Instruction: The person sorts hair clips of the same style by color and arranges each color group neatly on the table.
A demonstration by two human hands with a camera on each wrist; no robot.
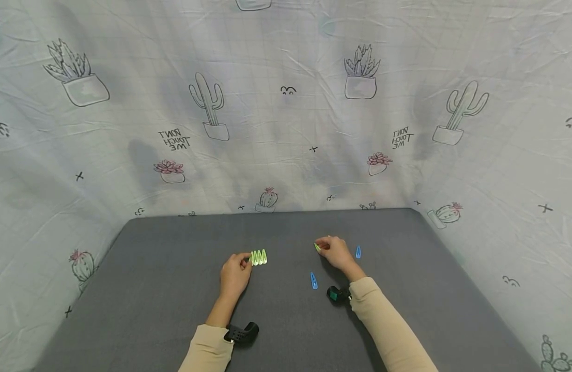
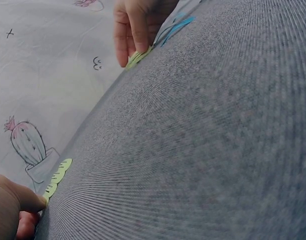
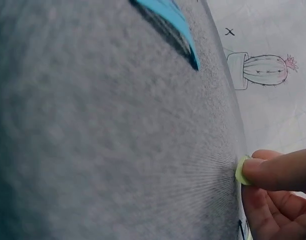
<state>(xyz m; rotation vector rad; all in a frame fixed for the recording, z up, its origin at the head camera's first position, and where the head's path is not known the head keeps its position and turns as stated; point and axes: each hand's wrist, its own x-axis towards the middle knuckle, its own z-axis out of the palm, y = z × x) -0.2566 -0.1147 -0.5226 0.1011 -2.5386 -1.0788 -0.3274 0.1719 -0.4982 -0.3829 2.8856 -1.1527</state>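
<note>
Several yellow-green snap hair clips (image 1: 260, 257) lie side by side in a row on the grey table, left of centre. At the row's left end, my left hand (image 1: 235, 277) pinches the outermost clip between thumb and finger. In the left wrist view, its fingertips partly hide that clip. My right hand (image 1: 336, 252) pinches another yellow-green hair clip (image 3: 240, 171) between thumb and fingers, at the table surface. A blue hair clip (image 1: 313, 280) lies nearer me, below the right hand, and a second blue hair clip (image 1: 358, 252) is just right of it.
The grey cloth-covered table (image 1: 174, 299) reaches back to a pale curtain (image 1: 286, 119) printed with cacti, which also closes off both sides. Black wrist devices (image 1: 242, 334) are strapped at both sleeves.
</note>
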